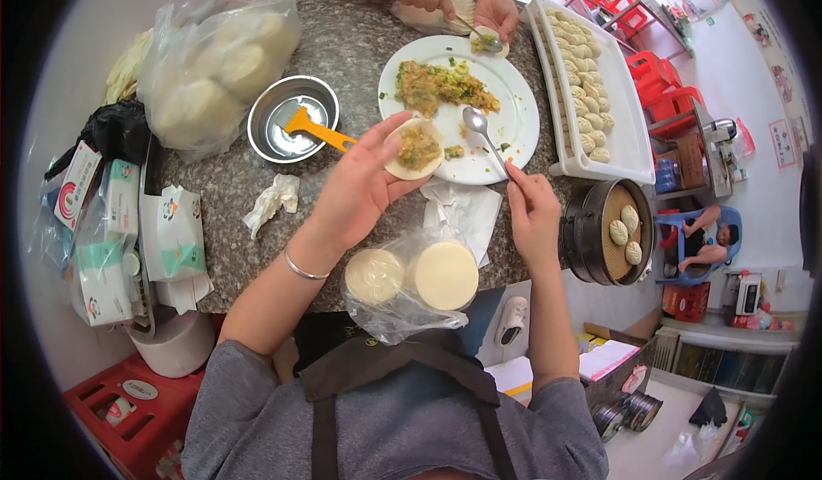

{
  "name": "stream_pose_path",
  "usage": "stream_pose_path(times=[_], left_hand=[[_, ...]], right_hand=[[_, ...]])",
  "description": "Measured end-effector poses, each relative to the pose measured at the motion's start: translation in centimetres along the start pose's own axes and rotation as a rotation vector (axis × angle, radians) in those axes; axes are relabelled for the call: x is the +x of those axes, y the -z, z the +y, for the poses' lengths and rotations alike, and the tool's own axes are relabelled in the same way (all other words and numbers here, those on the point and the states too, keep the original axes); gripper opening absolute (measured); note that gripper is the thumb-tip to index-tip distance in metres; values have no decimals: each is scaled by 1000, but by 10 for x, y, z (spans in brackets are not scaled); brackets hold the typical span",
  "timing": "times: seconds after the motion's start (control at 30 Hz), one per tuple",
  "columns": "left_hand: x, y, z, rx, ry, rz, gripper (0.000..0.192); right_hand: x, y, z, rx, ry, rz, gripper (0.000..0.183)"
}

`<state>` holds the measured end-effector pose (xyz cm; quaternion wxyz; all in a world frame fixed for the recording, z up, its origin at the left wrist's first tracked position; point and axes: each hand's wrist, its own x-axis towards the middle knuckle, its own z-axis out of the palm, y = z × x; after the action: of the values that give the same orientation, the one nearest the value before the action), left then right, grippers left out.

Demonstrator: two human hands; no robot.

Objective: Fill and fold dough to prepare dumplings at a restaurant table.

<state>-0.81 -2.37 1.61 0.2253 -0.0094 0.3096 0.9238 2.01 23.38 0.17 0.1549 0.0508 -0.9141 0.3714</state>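
A round dough wrapper [392, 166] with a mound of chopped filling [419, 148] on it rests on the fingers of my left hand [355, 188]. My right hand [534, 213] grips the handle of a metal spoon [476, 120], whose bowl is over the white plate [523, 104]. A heap of minced vegetable filling [443, 88] lies on that plate. Two stacks of dough wrappers [446, 276] in clear plastic sit at the counter's near edge, between my forearms. White paper napkins [459, 207] lie just beyond them.
Left stand a steel bowl [265, 130] with an orange brush [313, 127] and a bag of dough [215, 75]. Right are a white tray [620, 101] of pleated dumplings and a steamer [581, 242] holding several. Opposite, another person's hands [494, 14] hold a wrapper and spoon.
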Motion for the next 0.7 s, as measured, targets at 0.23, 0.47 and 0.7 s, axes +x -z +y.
stream_pose_path(times=[0.23, 0.47, 0.7], left_hand=[[-8, -7, -16, 294, -72, -55, 62], [-10, -4, -25, 687, -397, -46, 49], [-10, -2, -35, 873, -737, -84, 35]], right_hand=[[2, -23, -23, 85, 152, 23, 25], [-4, -36, -57, 755, -63, 26, 15], [-2, -35, -64, 827, -166, 29, 12]])
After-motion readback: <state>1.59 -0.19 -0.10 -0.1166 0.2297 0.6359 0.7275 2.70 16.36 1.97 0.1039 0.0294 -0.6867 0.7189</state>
